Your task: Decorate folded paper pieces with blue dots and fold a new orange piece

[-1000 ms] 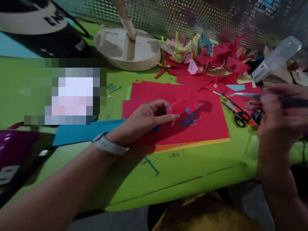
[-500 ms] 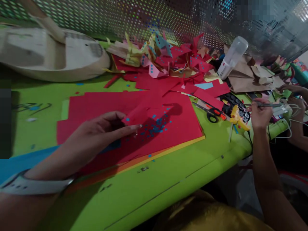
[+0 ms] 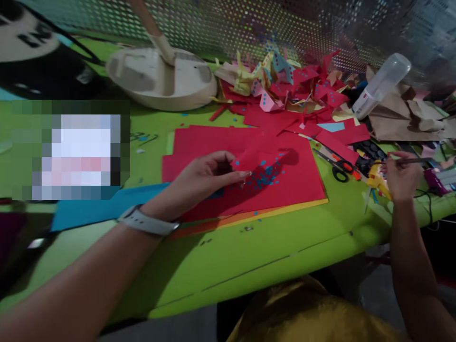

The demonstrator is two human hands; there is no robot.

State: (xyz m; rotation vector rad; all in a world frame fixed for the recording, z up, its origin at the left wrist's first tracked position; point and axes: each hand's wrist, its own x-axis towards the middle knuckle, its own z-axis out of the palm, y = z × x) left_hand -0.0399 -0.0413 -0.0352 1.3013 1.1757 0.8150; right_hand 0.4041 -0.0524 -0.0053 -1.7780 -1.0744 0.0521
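Note:
My left hand (image 3: 217,175), with a white band on its wrist, pinches a red paper piece (image 3: 249,153) bearing a blue dot near the fingertips. Below it, many small blue dots (image 3: 267,175) lie scattered over stacked red sheets (image 3: 295,185). At the right, my right hand (image 3: 404,175) is closed around thin metal tweezers (image 3: 413,160), whose tips are hard to make out. That hand is beside a yellow glue gun (image 3: 378,176). Black-handled scissors (image 3: 341,175) rest left of the glue gun.
Behind the sheets is a heap of folded papers (image 3: 285,88), some dotted. A clear-topped bottle (image 3: 383,85) leans at the back right among brown paper (image 3: 388,116). A pale boat-shaped dish (image 3: 192,85) stands at the back left. Blue paper (image 3: 107,204) lies near the table's (image 3: 270,247) left side.
The view has turned left, so things appear further right and a black-and-white object shows at far left. My right hand is closer to the glue gun. My left hand keeps its pinch.

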